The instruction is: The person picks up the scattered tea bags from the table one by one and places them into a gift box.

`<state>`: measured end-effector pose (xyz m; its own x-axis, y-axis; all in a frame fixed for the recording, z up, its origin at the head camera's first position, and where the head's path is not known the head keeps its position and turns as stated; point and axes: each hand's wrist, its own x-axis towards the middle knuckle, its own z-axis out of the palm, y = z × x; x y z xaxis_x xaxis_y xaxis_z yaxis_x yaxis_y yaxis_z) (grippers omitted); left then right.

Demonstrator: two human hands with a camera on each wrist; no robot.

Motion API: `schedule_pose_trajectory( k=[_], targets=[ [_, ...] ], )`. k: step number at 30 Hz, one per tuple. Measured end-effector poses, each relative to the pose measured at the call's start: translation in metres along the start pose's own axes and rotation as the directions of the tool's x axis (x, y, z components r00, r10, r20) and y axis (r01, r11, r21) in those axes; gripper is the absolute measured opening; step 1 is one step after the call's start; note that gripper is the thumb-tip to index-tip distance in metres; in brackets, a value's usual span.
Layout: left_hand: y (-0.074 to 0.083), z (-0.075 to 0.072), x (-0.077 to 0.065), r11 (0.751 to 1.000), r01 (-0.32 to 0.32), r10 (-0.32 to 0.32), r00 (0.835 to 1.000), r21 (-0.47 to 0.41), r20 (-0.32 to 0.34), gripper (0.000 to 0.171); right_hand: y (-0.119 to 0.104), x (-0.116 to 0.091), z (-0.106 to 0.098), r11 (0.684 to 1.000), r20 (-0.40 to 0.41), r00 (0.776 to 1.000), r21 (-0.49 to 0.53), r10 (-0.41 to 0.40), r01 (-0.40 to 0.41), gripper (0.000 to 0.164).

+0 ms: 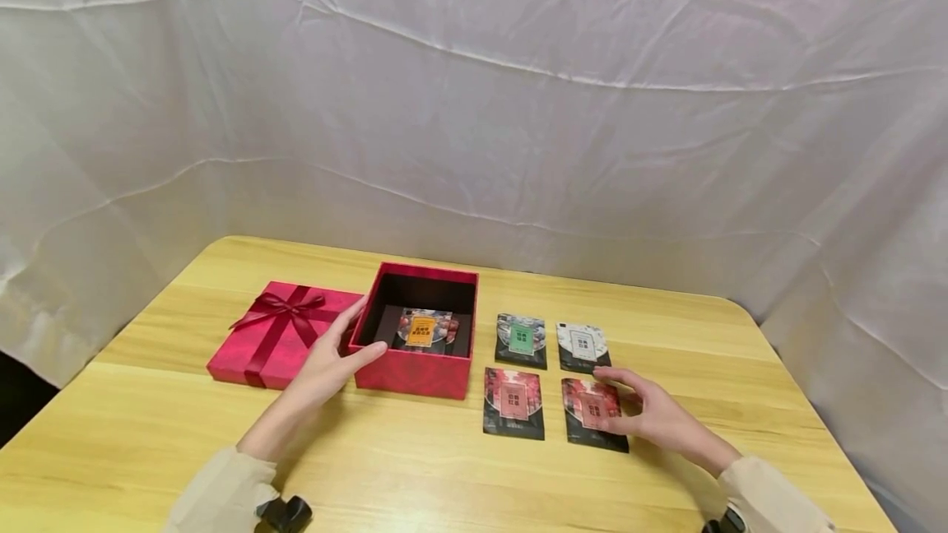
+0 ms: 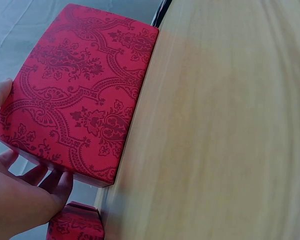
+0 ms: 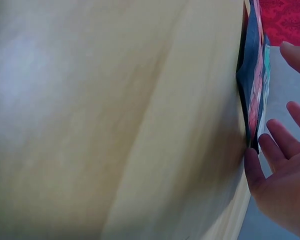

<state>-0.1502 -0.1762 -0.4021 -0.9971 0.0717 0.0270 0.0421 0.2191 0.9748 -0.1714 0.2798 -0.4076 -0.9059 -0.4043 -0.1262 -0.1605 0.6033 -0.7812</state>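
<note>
The left hand (image 1: 326,364) lies with fingers straight against the left wall of the open red box (image 1: 418,368), thumb on its front corner. Right of the box, the right hand (image 1: 652,414) rests flat, fingers loose, touching the nearest red packet (image 1: 592,411), last of four packets there.

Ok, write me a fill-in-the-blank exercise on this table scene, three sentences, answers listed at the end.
1. The left hand rests against the open red patterned gift box, which holds ____ foil packet.
2. The right hand touches the red foil packet, one of ____ packets lying on the wooden table beside the box.
3. The flat red lid left of the box is tied with a dark red ____.

Missing words: one; four; ribbon
</note>
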Motion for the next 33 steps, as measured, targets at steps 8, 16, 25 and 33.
schedule_pose_trajectory(
  k=[8, 16, 25, 33],
  targets=[
    [-0.001, 0.0, 0.0, 1.0, 0.013, -0.013, 1.0, -0.003, 0.001, 0.078, 0.004, -0.002, -0.001, 0.998, 0.051, 0.998, -0.035, 0.048, -0.046, 0.086],
    [0.001, 0.001, 0.001, 1.0, 0.02, -0.02, 1.0, -0.004, -0.002, 0.079, 0.01, -0.004, -0.004, 0.995, 0.083, 0.996, -0.094, -0.024, 0.031, 0.097],
    [0.002, 0.0, 0.001, 1.0, 0.009, -0.009, 1.0, 0.0, 0.004, 0.081, 0.013, -0.004, 0.002, 0.969, 0.085, 0.984, -0.179, -0.156, 0.169, 0.096],
    [0.002, 0.0, 0.001, 1.0, 0.011, -0.011, 1.0, -0.01, 0.003, 0.08, 0.014, -0.005, 0.005, 0.969, 0.063, 0.988, -0.196, -0.142, 0.152, 0.095]
  ],
)
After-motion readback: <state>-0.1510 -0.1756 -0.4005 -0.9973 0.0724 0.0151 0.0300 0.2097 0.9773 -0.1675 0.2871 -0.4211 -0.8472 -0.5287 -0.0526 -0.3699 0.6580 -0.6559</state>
